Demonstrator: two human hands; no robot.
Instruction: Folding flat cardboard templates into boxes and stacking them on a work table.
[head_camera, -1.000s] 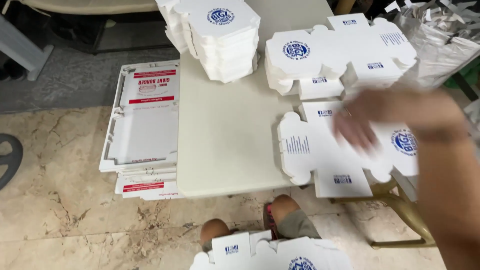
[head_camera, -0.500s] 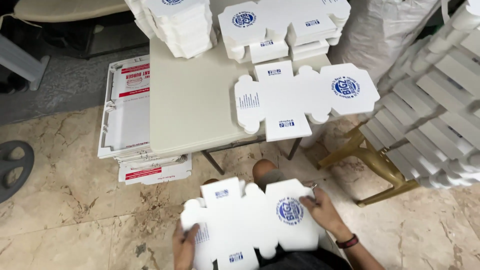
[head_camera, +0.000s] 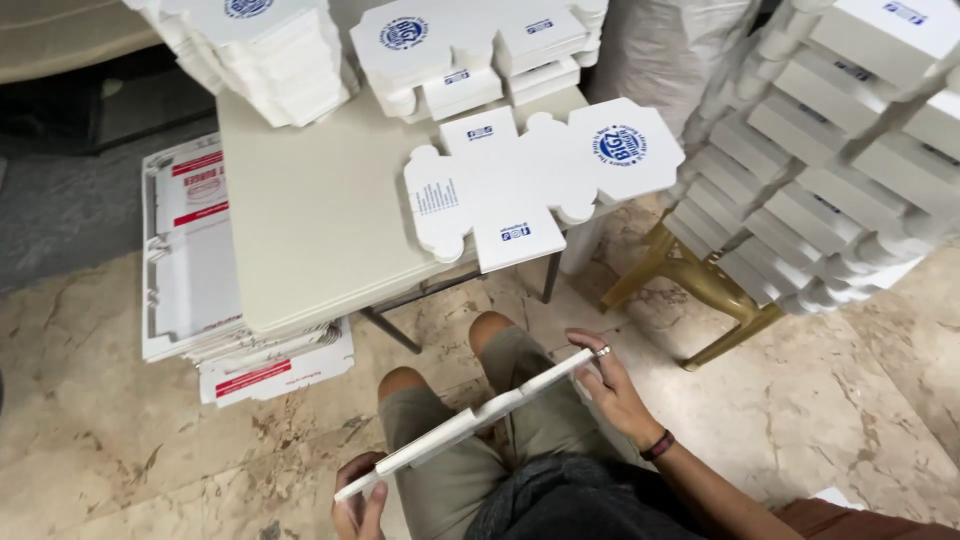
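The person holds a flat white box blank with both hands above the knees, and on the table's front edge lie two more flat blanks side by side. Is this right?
Not quite. The head view shows only one flat blank spread at the table front edge, not two. The rest holds: left hand and right hand hold a flat white box blank above the knees.

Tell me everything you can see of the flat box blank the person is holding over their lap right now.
The flat box blank is white, thin cardboard by its look, unfolded and seen almost edge-on, so its faces and any print are hidden. It slants from lower left to upper right above the knees. The left hand grips its lower end and the right hand its upper end, fingers along the edge. It touches nothing else visible and hangs clear of the table.
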